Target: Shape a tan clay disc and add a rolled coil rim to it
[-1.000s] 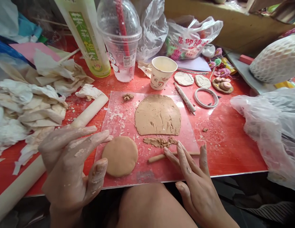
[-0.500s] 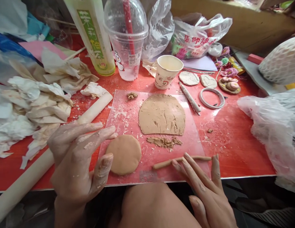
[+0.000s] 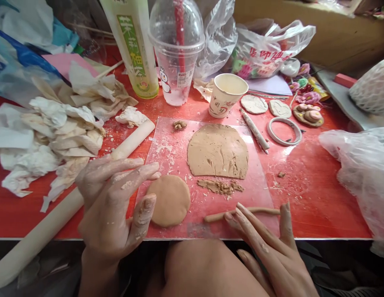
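My right hand (image 3: 264,237) lies with fingers stretched out over a thin clay roll (image 3: 215,216), fingertips touching it near the front edge of a clear plastic sheet (image 3: 192,202). Dusty with dried clay, my left hand (image 3: 117,202) hovers with its fingers apart and holds nothing. Beside its thumb rests a round, flat clay disc (image 3: 171,201). Farther back on the sheet is a larger clay slab (image 3: 218,152) with a straight, rough front edge. Scraped clay crumbs (image 3: 221,187) lie just in front of that slab.
A long rolling pin (image 3: 52,222) slants across the left side, beside crumpled tissues (image 3: 62,128). Behind the sheet stand a drink bottle (image 3: 138,62), a plastic cup (image 3: 175,78) and a paper cup (image 3: 224,99). A tape ring (image 3: 269,132) and plastic bags (image 3: 353,165) are at the right.
The view has shifted slightly, so everything appears a little farther right. My right fingers have moved slightly along the clay roll; my left hand keeps nearly the same pose.
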Available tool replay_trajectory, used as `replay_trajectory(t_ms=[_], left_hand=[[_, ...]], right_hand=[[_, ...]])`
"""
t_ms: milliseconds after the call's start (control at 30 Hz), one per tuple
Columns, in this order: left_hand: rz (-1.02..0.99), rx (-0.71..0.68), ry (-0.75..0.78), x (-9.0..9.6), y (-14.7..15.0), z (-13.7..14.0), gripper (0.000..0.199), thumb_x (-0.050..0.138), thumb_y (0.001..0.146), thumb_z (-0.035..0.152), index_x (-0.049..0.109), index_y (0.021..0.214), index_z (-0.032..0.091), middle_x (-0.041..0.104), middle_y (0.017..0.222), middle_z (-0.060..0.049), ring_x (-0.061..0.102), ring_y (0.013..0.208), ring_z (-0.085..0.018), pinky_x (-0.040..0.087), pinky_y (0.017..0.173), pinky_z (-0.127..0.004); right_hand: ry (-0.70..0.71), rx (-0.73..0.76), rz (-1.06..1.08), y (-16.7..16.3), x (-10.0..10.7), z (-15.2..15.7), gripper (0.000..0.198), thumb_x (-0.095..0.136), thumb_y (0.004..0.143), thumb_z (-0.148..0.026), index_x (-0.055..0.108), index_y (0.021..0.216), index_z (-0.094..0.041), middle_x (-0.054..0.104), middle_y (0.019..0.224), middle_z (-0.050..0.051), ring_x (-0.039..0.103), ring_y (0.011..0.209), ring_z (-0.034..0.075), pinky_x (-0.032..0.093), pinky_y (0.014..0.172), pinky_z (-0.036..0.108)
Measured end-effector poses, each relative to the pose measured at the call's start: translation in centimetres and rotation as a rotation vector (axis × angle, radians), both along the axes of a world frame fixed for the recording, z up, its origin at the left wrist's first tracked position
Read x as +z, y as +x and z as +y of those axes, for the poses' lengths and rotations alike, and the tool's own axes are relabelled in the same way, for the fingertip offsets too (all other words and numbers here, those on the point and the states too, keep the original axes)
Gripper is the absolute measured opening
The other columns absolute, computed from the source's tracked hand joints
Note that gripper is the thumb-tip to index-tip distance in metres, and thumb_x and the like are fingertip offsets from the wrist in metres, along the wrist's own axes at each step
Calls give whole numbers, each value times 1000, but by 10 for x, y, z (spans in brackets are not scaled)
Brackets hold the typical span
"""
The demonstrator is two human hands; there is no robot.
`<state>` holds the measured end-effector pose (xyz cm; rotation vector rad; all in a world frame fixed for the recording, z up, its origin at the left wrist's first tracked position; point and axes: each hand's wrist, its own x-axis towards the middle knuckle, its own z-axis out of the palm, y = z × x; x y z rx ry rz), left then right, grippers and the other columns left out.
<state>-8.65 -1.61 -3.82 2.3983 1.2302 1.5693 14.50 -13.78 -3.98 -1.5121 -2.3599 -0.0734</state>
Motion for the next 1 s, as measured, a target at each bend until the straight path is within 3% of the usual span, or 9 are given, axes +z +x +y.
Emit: replay_trajectory(t_ms=[67, 167, 433, 667, 867, 1000], left_hand=[[13, -18, 64, 0, 3, 0, 35, 53, 81, 22, 58, 116, 22, 65, 87, -4, 56, 94, -21, 39, 93, -46], [81, -27, 38, 2, 3, 1, 34, 54, 80, 17, 57, 114, 18, 66, 82, -5, 56, 96, -22, 39, 94, -47], [110, -7, -4, 3, 3, 0, 35, 55, 80, 18, 56, 114, 23, 67, 85, -3, 57, 99, -21, 38, 98, -46], [162, -33, -17, 4, 0, 1, 35, 56, 80, 15, 56, 114, 19, 68, 86, -4, 56, 100, -22, 38, 97, -46], [185, -35, -20, 4, 0, 1, 32, 57, 79, 16, 57, 111, 16, 68, 90, -6, 56, 101, -22, 37, 100, -45], [243, -34, -32, 3, 1, 4, 31, 59, 79, 15, 57, 110, 15, 67, 95, -8, 55, 103, -23, 37, 99, -46]], right_hand=[[-11, -1, -30, 2, -1, 2, 56, 43, 92, -22, 23, 143, -7, 62, 120, 11, 58, 112, 23, 0, 113, 53], [-7, -36, -54, 1, -3, 10, 56, 40, 93, -24, 20, 144, -10, 57, 126, 11, 49, 122, 23, 3, 114, 53], [29, -33, -6, 2, -2, -4, 57, 35, 93, -18, 16, 144, -6, 68, 108, 7, 61, 108, 20, 5, 116, 46], [19, -107, 69, -12, -5, 15, 54, 39, 93, -17, 19, 144, -14, 60, 123, 8, 54, 117, 21, 13, 113, 54], [7, 11, 21, -1, -6, 1, 54, 43, 90, -11, 26, 141, -9, 64, 116, 7, 57, 113, 20, 7, 115, 50], [8, -48, -13, -5, -4, 9, 56, 42, 89, -10, 24, 143, -11, 58, 125, 9, 47, 123, 23, 10, 113, 55]])
